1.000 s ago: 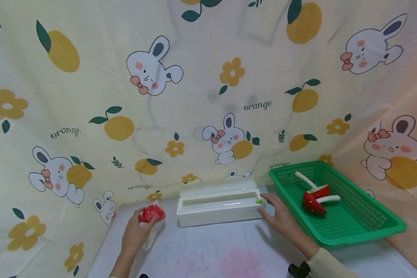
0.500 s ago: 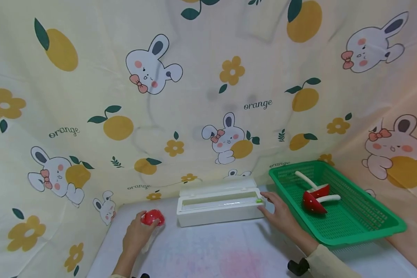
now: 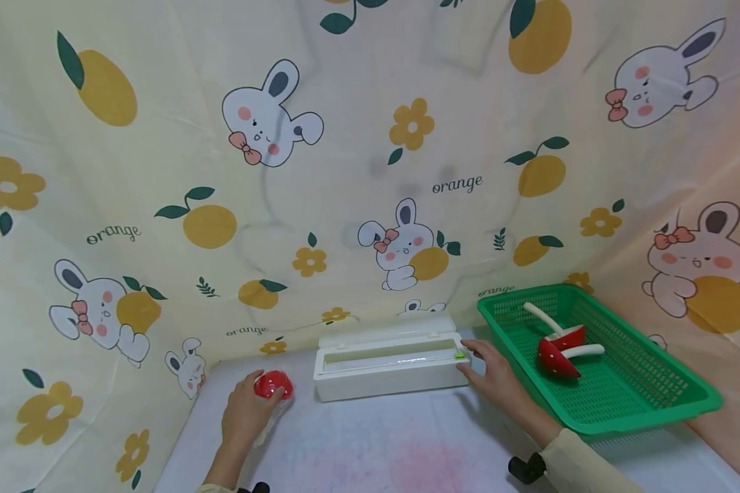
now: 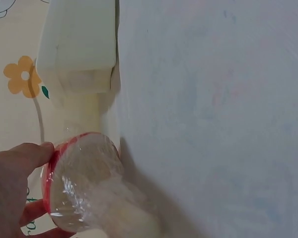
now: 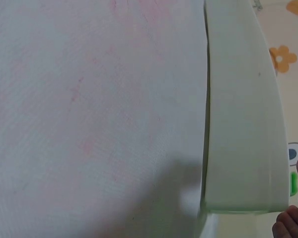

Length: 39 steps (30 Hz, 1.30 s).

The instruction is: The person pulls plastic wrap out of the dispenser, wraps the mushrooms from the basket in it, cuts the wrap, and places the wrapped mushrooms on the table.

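My left hand [image 3: 244, 412] grips a toy mushroom [image 3: 275, 385] by its red cap, left of a white cling film dispenser [image 3: 395, 389]. In the left wrist view, clear cling film [image 4: 69, 188] wraps the cap's pale underside and bunches around the stem [image 4: 131, 220]. The dispenser's lid [image 3: 385, 331] is raised, and a green slider [image 3: 460, 355] sits at its right end. My right hand [image 3: 496, 382] holds that right end, thumb toward the front and fingers by the top corner. Only the fingertips [image 5: 290, 223] show beside the box in the right wrist view.
A green plastic basket [image 3: 629, 404] stands on the right, with two red mushroom pieces [image 3: 558, 359] with white stems inside. Behind the white table [image 3: 358, 445] hangs a curtain [image 3: 345, 171] printed with rabbits and oranges.
My left hand has turned the mushroom slightly and shifted a little right; the film on its cap looks smoother. The right hand keeps its hold on the dispenser's end.
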Motion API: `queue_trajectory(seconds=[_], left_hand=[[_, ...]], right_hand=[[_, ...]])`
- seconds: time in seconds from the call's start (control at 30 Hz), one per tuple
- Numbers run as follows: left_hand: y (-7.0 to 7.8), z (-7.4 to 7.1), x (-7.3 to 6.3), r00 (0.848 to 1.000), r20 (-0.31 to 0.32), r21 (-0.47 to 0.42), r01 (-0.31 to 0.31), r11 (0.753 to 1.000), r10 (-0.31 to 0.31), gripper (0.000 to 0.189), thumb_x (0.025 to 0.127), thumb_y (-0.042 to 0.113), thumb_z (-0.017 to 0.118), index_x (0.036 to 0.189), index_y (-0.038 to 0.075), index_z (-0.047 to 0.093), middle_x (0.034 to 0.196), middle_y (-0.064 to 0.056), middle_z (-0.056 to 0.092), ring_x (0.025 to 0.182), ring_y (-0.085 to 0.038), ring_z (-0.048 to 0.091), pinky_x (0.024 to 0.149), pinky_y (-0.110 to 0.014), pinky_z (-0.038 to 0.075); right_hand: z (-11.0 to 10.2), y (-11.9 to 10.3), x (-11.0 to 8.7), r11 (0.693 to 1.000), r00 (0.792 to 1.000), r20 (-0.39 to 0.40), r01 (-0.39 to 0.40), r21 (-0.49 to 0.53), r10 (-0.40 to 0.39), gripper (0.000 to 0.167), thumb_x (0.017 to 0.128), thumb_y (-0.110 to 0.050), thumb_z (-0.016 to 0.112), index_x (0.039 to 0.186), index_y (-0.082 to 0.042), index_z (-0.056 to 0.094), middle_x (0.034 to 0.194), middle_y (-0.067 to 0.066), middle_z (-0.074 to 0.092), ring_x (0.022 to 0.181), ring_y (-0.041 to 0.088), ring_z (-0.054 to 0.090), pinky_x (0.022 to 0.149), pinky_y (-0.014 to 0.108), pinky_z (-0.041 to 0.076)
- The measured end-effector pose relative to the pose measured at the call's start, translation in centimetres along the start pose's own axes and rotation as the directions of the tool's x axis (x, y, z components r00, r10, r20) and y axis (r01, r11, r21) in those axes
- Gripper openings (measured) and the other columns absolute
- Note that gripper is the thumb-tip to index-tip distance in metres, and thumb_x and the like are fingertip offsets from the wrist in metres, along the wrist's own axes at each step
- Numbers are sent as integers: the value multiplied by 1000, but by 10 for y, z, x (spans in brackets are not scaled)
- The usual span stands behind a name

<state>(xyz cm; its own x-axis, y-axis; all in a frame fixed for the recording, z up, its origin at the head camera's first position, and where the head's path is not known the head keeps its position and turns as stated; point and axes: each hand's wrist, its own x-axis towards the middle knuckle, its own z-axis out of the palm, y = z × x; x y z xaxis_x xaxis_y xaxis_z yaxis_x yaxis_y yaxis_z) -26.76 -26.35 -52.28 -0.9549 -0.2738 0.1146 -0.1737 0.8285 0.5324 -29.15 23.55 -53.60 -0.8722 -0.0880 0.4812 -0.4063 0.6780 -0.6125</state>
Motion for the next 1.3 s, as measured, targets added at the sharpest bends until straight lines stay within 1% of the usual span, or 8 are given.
queue_trajectory(seconds=[0.23, 0.37, 0.5, 0.6, 0.7, 0.87, 1.07, 1.3], left_hand=[[7, 2, -2, 999, -24, 9, -24, 1000, 24, 75, 95, 32, 81, 153, -1, 47, 143, -32, 56, 131, -52, 54, 102, -68, 53], [11, 5, -3, 998, -42, 23, -43, 999, 44, 71, 95, 30, 82, 151, -1, 50, 144, -32, 55, 132, -52, 52, 105, -70, 49], [12, 7, -2, 996, -53, 34, -68, 997, 69, 65, 97, 29, 79, 149, 0, 53, 146, -31, 55, 132, -52, 52, 106, -71, 47], [12, 8, -2, 995, -58, 33, -84, 996, 86, 62, 98, 28, 78, 148, 0, 55, 144, -31, 56, 130, -52, 54, 104, -70, 49], [10, 10, -2, 994, -61, 34, -91, 995, 93, 62, 98, 28, 78, 147, 0, 55, 143, -32, 57, 129, -52, 55, 103, -70, 51], [9, 12, -1, 995, -55, 40, -80, 996, 82, 64, 97, 27, 79, 148, -1, 53, 143, -32, 56, 128, -52, 55, 102, -69, 52], [11, 12, -1, 995, -52, 33, -80, 996, 82, 62, 98, 26, 78, 148, 0, 53, 144, -31, 55, 130, -50, 53, 105, -69, 50], [16, 12, -2, 989, -90, 40, -110, 993, 113, 57, 97, 22, 78, 146, 1, 56, 145, -30, 55, 131, -50, 52, 108, -68, 47]], right_hand=[[-1, -1, 0, 1000, 1000, 2, -11, 8, 11, 53, 94, -8, 84, 141, 3, 62, 136, 25, 64, 121, 46, 64, 100, 63, 56], [-1, -3, 1, 1000, 1000, 5, -22, 4, 22, 52, 95, -9, 84, 141, 2, 63, 137, 24, 64, 122, 47, 64, 100, 63, 56], [0, -6, 4, 999, 999, 20, -37, -11, 38, 48, 96, -11, 82, 140, 0, 65, 138, 23, 64, 124, 45, 64, 101, 62, 56], [0, -6, 6, 999, 998, 29, -49, -23, 50, 43, 97, -12, 81, 137, -3, 68, 139, 22, 64, 127, 44, 63, 103, 62, 55], [1, -6, 8, 998, 998, 35, -60, -35, 61, 35, 97, -12, 81, 131, -6, 73, 139, 21, 64, 130, 45, 61, 104, 63, 54], [2, -5, 10, 997, 997, 33, -67, -50, 68, 23, 98, -9, 80, 120, -8, 79, 137, 21, 65, 130, 46, 61, 105, 63, 54], [3, -4, 13, 997, 998, 15, -63, -52, 64, 18, 98, -5, 78, 116, -7, 80, 132, 20, 66, 126, 44, 62, 104, 61, 55], [2, -5, 15, 996, 997, 22, -77, -47, 78, 17, 98, -4, 78, 114, -8, 80, 131, 19, 67, 125, 42, 63, 104, 61, 55]])
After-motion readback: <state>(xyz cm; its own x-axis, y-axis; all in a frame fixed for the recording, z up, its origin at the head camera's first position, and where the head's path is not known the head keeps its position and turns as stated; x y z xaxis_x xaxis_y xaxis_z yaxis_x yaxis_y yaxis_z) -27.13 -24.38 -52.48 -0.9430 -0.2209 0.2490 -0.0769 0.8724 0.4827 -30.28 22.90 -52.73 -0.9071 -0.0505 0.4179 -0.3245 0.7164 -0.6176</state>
